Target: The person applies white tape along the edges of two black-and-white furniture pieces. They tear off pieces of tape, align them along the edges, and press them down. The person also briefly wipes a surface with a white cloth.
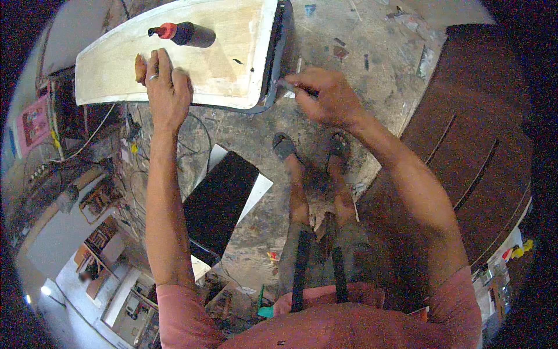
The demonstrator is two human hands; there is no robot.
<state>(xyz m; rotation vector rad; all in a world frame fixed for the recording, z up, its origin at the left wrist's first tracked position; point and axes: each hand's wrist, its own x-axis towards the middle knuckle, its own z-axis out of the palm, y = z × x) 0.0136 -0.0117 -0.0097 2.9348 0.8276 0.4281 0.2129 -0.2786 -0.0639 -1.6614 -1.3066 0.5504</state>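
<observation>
A pale wooden panel (116, 67) with white borders and a dark side edge lies at the top of the view. My left hand (167, 87) rests on it with fingers stretched forward, a ring on one of them. Against that hand's left side is a small orange-brown piece (140, 70); whether the fingers touch it is hard to tell. Just beyond lies a dark bottle (196, 35) with a red collar and black nozzle. My right hand (328, 99) is closed on a small dark-handled tool (285, 85), whose greyish tip is at the panel's right edge.
Below the panel, a black slab (221, 198) lies over white sheets. Loose cables (203, 125) trail across the stained floor (360, 52). A large dark brown panel (459, 145) fills the right side. My sandalled feet (285, 145) are on the floor near the panel.
</observation>
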